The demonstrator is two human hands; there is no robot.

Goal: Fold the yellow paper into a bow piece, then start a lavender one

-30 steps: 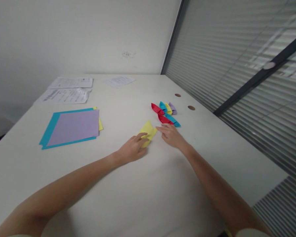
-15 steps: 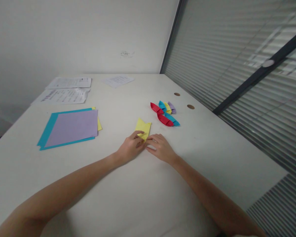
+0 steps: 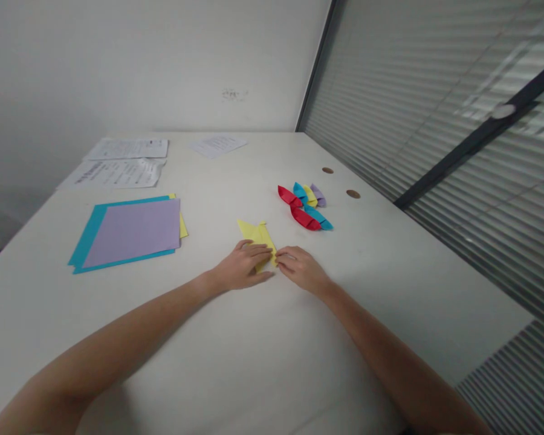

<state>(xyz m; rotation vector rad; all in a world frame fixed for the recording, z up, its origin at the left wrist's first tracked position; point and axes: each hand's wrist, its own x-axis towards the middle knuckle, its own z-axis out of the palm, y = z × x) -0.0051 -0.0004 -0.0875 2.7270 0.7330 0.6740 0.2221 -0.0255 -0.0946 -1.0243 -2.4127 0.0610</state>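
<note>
A partly folded sheet of yellow paper (image 3: pixel 252 232) lies on the white table, its pointed far end tipped to the left. My left hand (image 3: pixel 243 266) rests flat across it, fingers stretched out and covering its middle. At the paper's right edge, near its lower corner, my right hand (image 3: pixel 301 268) has its fingertips pinched together on the folded strip. Beyond my right hand sit several small folded paper pieces, among them a red one (image 3: pixel 305 218), a blue one (image 3: pixel 320 219), a yellow one (image 3: pixel 310 196) and a purple one (image 3: pixel 318 195).
To the left lies a stack of coloured sheets, a purple sheet (image 3: pixel 136 232) on top of blue and yellow ones. Printed pages (image 3: pixel 118 173) lie farther back. Two round holes pierce the table near the blinds (image 3: pixel 417 115), one of them a nearer hole (image 3: pixel 353 194).
The yellow paper has turned counter-clockwise, its far end swinging left. My left hand has flattened onto it, and my right hand has shifted slightly right along its edge.
</note>
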